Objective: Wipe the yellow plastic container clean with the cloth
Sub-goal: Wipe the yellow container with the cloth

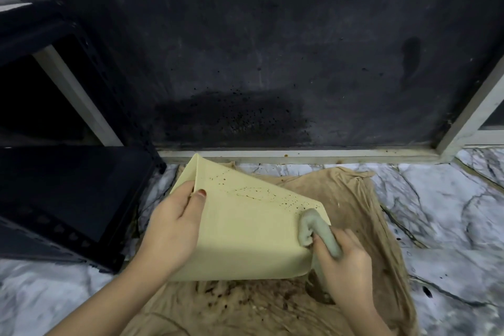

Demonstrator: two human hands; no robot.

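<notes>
A large dark panel (272,49), dusty and with black specks low down, stands at the back, with a pale frame (300,154) along its foot. In front of it lies a surface with a white and grey marble pattern (436,213). A black box-like object (68,199) is at the left. A brown cloth sheet (341,199), stained with dark crumbs near the bottom, is spread over the marble surface.

The yellow plastic container (245,232) is over this brown sheet, tilted, with one flat side facing up. This side has small brown spots and thin dried lines on its upper part.

The left hand (174,226) grips the container at its left edge: the thumb lies on the upper face and the fingers are curled behind the edge. The right hand (343,262) holds a small grey-green cloth (316,229), fingers curled around it, and the bunched end of the cloth touches the container near its right corner, just below the spots.
</notes>
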